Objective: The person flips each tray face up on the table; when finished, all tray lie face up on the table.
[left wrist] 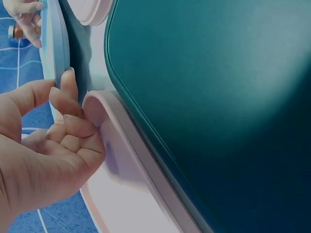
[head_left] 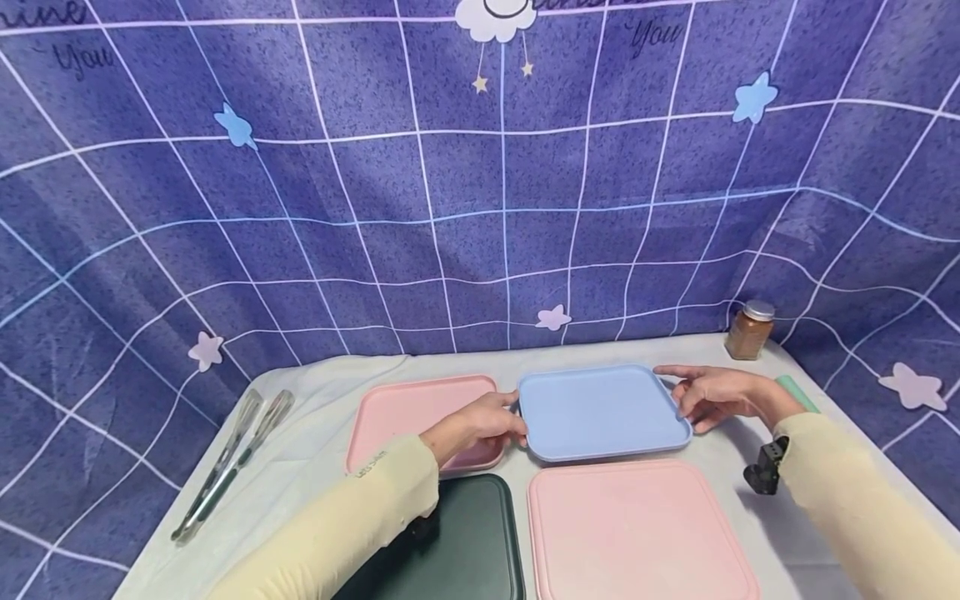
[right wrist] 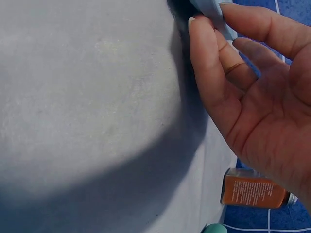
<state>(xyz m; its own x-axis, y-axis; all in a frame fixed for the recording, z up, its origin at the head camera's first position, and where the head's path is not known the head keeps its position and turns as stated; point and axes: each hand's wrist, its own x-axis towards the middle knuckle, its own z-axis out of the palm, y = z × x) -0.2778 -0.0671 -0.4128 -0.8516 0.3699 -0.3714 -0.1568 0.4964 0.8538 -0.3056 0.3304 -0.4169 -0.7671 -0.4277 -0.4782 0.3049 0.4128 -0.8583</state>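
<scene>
A light blue tray [head_left: 603, 412] is held between both hands at the back of the table, a shadow beneath its rim. At its left end my left hand [head_left: 486, 418] pinches the edge between thumb and fingers; the left wrist view shows this hand [left wrist: 58, 141] with its lower fingers curled. My right hand [head_left: 716, 396] grips the right end, thumb and fingers on the rim, also seen in the right wrist view as the hand [right wrist: 257, 82] on the tray's corner [right wrist: 214, 12]. Left of it, a pink tray [head_left: 420, 408] lies partly behind my left hand.
In front lie a dark green tray [head_left: 472, 533] and another pink tray [head_left: 637, 533]. Metal tongs [head_left: 232, 467] rest at the left. A jar of orange-brown contents [head_left: 748, 331] stands at the back right, with a green object [head_left: 797, 392] behind my right wrist. A purple curtain [head_left: 465, 183] hangs behind.
</scene>
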